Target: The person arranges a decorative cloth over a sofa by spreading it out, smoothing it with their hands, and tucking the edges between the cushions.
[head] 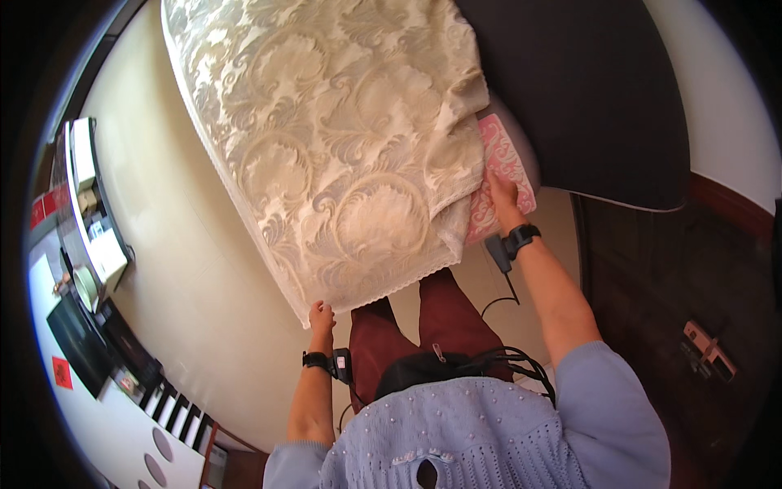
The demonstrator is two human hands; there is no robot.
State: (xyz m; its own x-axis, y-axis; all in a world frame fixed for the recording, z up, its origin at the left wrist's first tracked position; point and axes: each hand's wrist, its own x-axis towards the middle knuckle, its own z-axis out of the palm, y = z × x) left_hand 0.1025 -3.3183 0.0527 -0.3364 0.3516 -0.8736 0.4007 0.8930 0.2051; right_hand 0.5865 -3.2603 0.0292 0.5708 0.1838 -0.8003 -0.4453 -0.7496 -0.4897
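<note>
A cream cloth with raised scroll patterns and a lace-like edge spreads out before me, its right side folded and rumpled. My left hand pinches its near left corner. On the right, a pink-and-white patterned fabric piece shows from beneath the cream cloth. My right hand lies against this pink piece, with its fingertips close to the cream cloth's folded edge. Whether those fingers grip anything cannot be made out.
A dark sofa back rises at the upper right. Beyond it is a dark door with a handle. A white cabinet and a television stand far left across the pale floor. Cables hang at my waist.
</note>
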